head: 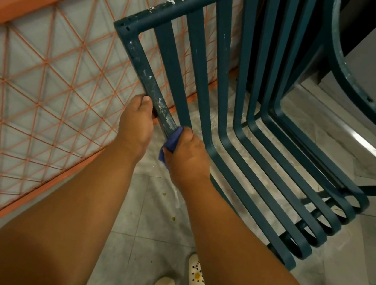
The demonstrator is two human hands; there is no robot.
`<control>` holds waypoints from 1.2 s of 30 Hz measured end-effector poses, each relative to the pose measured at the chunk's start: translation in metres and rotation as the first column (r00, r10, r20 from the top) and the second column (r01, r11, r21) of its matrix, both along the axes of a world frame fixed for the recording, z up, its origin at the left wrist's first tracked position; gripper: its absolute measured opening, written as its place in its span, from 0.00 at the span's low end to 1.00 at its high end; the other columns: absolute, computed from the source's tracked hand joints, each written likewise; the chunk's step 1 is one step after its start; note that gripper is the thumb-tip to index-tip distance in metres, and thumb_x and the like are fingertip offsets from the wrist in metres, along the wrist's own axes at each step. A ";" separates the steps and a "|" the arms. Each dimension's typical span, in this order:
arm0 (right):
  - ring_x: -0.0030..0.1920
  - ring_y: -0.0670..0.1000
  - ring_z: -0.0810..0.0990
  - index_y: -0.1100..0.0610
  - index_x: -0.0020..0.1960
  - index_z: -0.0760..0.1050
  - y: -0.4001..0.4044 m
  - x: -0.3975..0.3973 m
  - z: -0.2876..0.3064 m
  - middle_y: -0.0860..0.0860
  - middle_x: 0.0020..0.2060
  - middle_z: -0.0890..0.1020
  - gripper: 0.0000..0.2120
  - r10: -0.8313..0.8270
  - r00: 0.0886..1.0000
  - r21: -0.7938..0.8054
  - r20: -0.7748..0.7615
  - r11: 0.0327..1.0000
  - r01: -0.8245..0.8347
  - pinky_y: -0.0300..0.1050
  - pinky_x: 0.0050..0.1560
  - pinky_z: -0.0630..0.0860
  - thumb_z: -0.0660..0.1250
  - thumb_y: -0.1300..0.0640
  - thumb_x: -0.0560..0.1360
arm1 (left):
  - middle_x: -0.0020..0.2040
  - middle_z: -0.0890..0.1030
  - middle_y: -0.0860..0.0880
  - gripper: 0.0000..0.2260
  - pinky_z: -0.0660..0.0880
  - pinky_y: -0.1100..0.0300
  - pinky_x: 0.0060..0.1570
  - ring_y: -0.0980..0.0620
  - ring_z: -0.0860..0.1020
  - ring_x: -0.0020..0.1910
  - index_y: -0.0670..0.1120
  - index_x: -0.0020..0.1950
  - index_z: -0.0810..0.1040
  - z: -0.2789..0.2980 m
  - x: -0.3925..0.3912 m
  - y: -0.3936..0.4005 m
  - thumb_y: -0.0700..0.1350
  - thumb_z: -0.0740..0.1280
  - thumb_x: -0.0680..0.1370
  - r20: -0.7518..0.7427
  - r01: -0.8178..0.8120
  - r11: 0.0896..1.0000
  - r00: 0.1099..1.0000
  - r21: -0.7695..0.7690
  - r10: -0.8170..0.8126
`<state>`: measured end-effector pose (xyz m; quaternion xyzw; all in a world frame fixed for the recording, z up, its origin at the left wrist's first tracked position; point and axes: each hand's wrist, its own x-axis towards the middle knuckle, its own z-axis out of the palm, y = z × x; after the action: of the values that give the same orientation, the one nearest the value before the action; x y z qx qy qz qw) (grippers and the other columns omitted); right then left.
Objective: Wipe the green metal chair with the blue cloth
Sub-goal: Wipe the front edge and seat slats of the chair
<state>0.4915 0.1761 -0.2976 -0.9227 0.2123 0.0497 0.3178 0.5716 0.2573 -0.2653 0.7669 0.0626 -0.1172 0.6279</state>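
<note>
The green metal chair (217, 79) fills the middle and right of the head view, its slatted back tilted toward me and its seat slats running down to the right. White specks and smears mark its frame. My left hand (136, 123) grips the left side bar of the backrest. Just below it, my right hand (187, 156) holds the blue cloth (171, 143) wrapped against the same bar. Most of the cloth is hidden under my fingers.
An orange railing (44, 88) with a diamond mesh runs along the left, close to the chair's back. Grey floor tiles (147, 221) lie below, with a few small stains. My feet in white shoes (197, 276) stand at the bottom. A curved chair arm (350, 78) is at right.
</note>
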 end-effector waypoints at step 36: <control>0.59 0.48 0.74 0.46 0.68 0.72 -0.030 -0.083 -0.010 0.47 0.59 0.76 0.19 -0.239 0.938 0.292 0.250 0.943 0.162 0.46 0.61 0.73 0.63 0.57 0.79 | 0.60 0.79 0.46 0.16 0.67 0.49 0.67 0.52 0.77 0.60 0.49 0.64 0.73 0.018 -0.009 0.009 0.37 0.55 0.80 -0.067 0.080 0.984 0.994 -0.157 -0.091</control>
<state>0.4082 0.1459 -0.3080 -0.8424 0.2499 -0.0871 0.4695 0.5626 0.2661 -0.2478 0.7132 0.0434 -0.1769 0.6768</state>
